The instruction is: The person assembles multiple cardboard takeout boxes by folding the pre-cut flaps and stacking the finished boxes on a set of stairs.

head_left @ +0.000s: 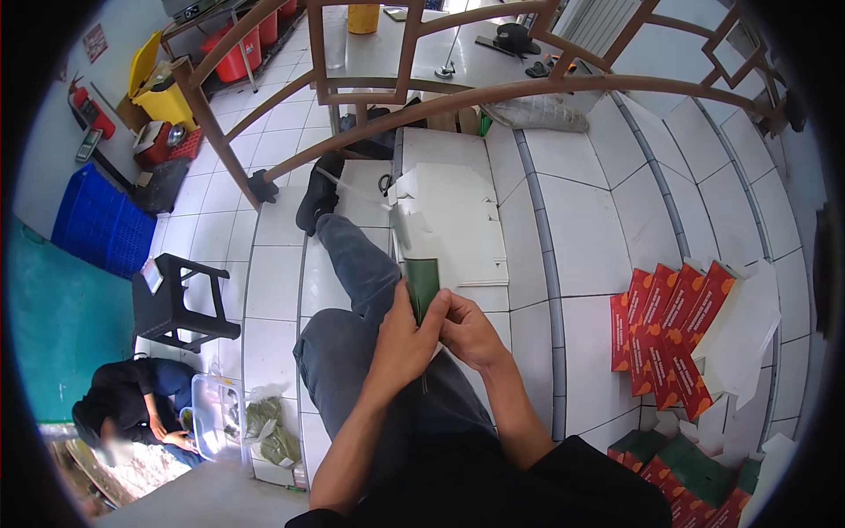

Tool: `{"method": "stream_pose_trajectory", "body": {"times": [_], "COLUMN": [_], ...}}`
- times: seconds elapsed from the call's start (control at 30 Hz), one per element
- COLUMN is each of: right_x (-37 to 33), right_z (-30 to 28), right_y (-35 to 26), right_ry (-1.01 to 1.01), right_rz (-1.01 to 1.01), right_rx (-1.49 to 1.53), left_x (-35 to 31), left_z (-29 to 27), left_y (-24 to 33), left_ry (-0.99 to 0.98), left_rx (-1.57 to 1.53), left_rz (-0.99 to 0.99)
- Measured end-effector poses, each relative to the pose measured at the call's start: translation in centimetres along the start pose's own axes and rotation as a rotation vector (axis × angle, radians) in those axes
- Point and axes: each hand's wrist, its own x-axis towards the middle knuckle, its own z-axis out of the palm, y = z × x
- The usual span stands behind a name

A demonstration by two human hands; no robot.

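My left hand [400, 339] is closed round the lower part of a flat, dark green packet [422, 283], held upright above my lap. My right hand [473, 334] pinches the packet's lower right edge, its fingertips meeting the left hand's thumb. Just beyond the packet lie flat white cardboard sheets [462, 229] with cut notches, resting on the tiled step. A pale, blurred strip [400, 231] sticks up at their left side. The packet's lower end is hidden by my fingers.
Red printed cartons [660, 330] stand to the right on a step, with more cartons holding green packets [695, 466] below. Dark-handled scissors [385, 183] lie near my shoe. A brown metal railing [493, 97] crosses ahead. At lower left a person [132, 405] crouches by a clear tub [220, 418].
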Motion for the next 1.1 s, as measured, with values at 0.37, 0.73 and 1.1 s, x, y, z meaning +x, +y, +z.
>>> {"method": "stream_pose_trajectory", "body": {"times": [0.37, 0.73, 1.1], "right_x": [-3.8, -4.7, -6.4], "right_z": [-2.6, -6.1, -1.7], "right_y": [1.0, 3.5, -5.1], "right_ry": [-0.228, -0.322, 0.422], "right_rz": [0.256, 0.303, -0.186], "right_rx": [-0.06, 0.146, -0.605], "left_x": [-3.8, -4.0, -3.3], "left_z": [2.8, 3.5, 2.9], "left_y": [-3.5, -3.5, -5.6], "left_ry": [-0.057, -0.132, -0.032], "left_rx": [-0.453, -0.36, 0.572], "left_rz": [-0.156, -0.182, -0.127]}}
